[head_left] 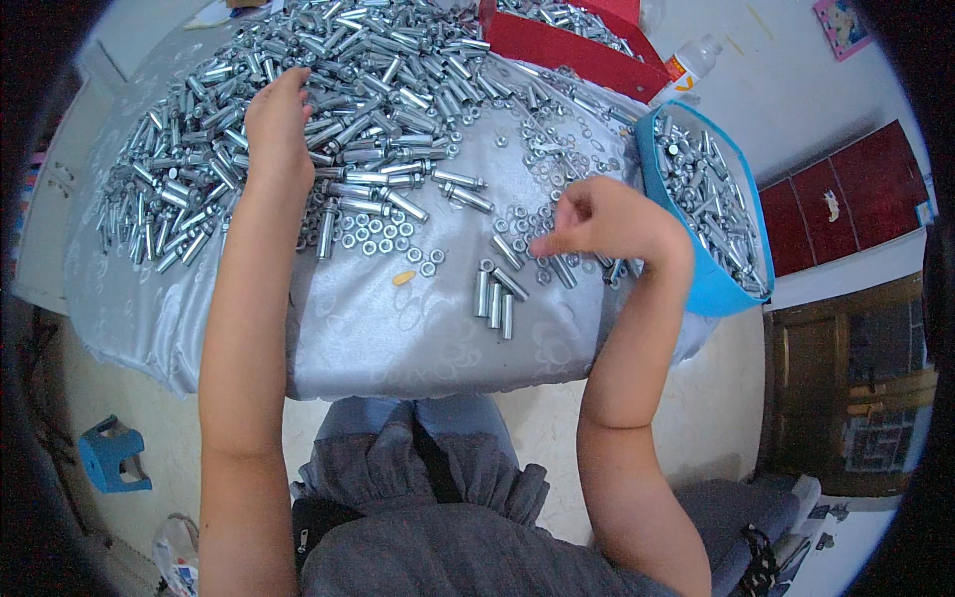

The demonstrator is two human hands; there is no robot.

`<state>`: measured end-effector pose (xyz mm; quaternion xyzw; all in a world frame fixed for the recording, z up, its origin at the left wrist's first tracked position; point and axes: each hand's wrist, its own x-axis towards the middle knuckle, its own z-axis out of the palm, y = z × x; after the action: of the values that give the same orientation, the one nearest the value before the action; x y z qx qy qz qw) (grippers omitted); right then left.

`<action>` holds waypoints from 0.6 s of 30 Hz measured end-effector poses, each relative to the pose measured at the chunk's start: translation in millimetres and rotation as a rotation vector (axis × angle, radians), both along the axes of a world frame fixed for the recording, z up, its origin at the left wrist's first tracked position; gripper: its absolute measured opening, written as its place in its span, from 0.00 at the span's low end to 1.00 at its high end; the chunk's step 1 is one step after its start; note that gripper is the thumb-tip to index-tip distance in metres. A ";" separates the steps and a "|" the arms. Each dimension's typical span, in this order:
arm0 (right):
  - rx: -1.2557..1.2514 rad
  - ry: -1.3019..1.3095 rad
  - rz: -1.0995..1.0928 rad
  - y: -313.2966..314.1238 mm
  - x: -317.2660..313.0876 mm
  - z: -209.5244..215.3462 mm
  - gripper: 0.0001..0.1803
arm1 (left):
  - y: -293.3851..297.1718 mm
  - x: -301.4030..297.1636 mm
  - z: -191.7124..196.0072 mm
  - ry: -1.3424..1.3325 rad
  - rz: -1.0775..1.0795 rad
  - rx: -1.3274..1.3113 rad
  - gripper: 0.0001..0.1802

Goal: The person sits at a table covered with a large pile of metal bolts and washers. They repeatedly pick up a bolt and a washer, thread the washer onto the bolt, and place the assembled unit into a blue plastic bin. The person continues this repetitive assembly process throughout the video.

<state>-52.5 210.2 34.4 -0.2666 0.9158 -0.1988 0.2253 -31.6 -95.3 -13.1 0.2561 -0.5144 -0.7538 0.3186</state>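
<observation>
A large heap of silvery sleeve anchor bolts [388, 109] covers the far left and middle of the table. My left hand [278, 129] is at the heap, its fingers stretched out over the bolts; nothing shows in its grasp. To the right, my right hand [612, 221] hovers low over loose nuts [519, 225] and washers, thumb and fingers curled together. What it pinches, if anything, is hidden. Just below it lie several short metal sleeves [494, 303], close together on the cloth. More nuts [388, 236] are spread between my hands, by a small yellow piece [403, 278].
A blue container [708, 284] full of bolts stands right of my right hand. Beyond it are a red box [577, 45] with bolts and a white bottle [693, 62]. A shiny silvery cloth [398, 348] covers the table. A blue stool [114, 458] is on the floor, left.
</observation>
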 end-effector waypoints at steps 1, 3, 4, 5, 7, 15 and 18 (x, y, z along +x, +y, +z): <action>0.045 -0.025 0.021 -0.3 4.2 3.4 0.23 | 0.4 0.5 1.6 -0.003 0.004 0.000 0.15; 0.105 -0.050 0.046 1.9 5.1 2.9 0.23 | -0.8 0.3 0.0 0.000 0.007 -0.014 0.15; 0.133 -0.050 0.046 2.5 5.2 2.5 0.23 | -0.6 0.0 -0.8 0.002 0.009 -0.020 0.15; 0.161 -0.050 0.046 2.2 6.1 2.6 0.23 | 0.3 0.5 -0.3 -0.008 0.012 -0.026 0.16; 0.190 -0.037 0.055 0.1 6.5 1.6 0.22 | 0.8 1.2 -1.9 0.036 0.036 -0.089 0.17; -0.226 -0.063 0.106 -5.5 1.6 4.3 0.15 | -47.7 -8.1 -27.4 0.020 0.571 -0.849 0.17; -0.400 -0.145 0.112 -11.3 -1.1 -1.3 0.13 | -45.9 -3.8 -32.2 -0.300 0.561 -1.296 0.20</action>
<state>-53.6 198.9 33.2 -0.3412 0.8233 -0.3823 0.2440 -35.4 -141.2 -45.3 0.2388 -0.8114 -0.1435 0.5138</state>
